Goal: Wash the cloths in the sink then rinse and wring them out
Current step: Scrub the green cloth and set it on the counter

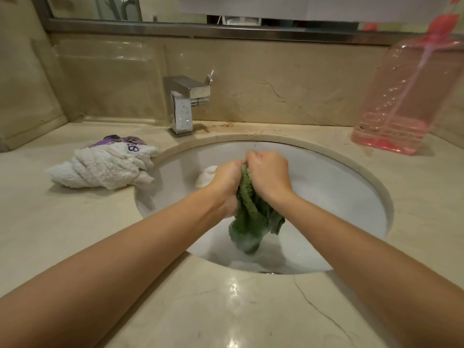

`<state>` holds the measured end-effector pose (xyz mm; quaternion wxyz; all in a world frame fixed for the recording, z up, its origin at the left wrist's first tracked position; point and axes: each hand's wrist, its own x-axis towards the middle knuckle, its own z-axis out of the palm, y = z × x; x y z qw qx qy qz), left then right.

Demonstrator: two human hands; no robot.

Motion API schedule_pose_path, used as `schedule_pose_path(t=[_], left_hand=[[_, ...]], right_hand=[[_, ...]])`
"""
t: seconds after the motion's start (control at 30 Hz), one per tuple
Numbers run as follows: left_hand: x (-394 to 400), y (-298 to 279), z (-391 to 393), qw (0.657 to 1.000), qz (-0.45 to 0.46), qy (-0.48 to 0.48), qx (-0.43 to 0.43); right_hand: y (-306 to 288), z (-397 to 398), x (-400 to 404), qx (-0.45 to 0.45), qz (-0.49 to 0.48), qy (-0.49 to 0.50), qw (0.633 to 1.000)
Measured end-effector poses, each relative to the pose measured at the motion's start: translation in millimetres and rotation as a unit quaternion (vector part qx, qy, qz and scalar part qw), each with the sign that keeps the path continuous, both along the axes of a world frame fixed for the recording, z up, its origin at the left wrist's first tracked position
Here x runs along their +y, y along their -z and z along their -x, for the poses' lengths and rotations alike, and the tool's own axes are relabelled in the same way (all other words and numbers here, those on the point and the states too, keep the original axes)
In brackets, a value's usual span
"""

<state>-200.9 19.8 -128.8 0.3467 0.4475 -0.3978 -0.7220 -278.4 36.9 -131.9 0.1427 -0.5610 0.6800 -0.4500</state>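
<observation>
1. Since the job is washing, the green cloth point(253, 209) is held over the sink point(346, 169) at frame centre; its lower end trails into sudsy water, so drips fall back in the basin.
2. Left hand point(226, 179) is curled round the cloth's upper part from the left side; foam on the wrist.
3. Right hand point(268, 174) is closed tight on the same bunch from the right, knuckles up. Hands touch each other, likely to rub the fabric against itself.
4. A white lump point(207, 177) shows behind the left hand, soap or cloth, can't tell.
5. White cloth pile point(100, 167) with a purple piece point(120, 141) sits on the counter point(226, 310), left of frame, just beside the rim; probably parked within reach, washed or waiting unclear.
6. Faucet point(185, 104) upper centre, no water seen running; rinse and wring likely not yet done.
7. Pink bottle point(406, 96) stands upper right, well apart.
</observation>
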Motion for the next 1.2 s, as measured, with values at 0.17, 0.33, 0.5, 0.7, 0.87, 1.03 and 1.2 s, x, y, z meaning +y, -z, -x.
schedule_pose_path(t=[0.17,0.33,0.5,0.7,0.87,1.03,1.2], left_hand=[[-8.2,5.3,-1.4,0.999,0.003,-0.029,-0.017],[-7.2,5.5,-0.6,0.999,0.004,-0.033,0.006],[-5.2,1.1,-5.3,1.0,0.022,0.0,0.008],[-4.6,-5.1,-5.9,0.996,0.034,0.078,-0.034],[-22.6,0.9,-16.7,0.983,0.037,0.076,-0.162],[-25.3,0.1,-17.1,0.98,0.02,0.079,-0.179],[-26.0,-6.8,-22.3,0.998,-0.059,0.027,-0.007]], right_hand=[[9.0,1.5,11.5,0.002,-0.007,-0.024,1.0],[5.8,-2.1,4.3,-0.046,0.028,0.03,0.998],[10.8,3.7,1.7,0.03,0.014,0.006,0.999],[15.1,37.6,-12.7,-0.162,-0.078,0.031,0.983],[5.3,54.5,-8.7,-0.332,-0.017,-0.021,0.943],[5.1,56.6,-9.7,-0.398,0.003,-0.056,0.916],[-8.9,63.5,3.6,-0.391,0.013,-0.225,0.892]])
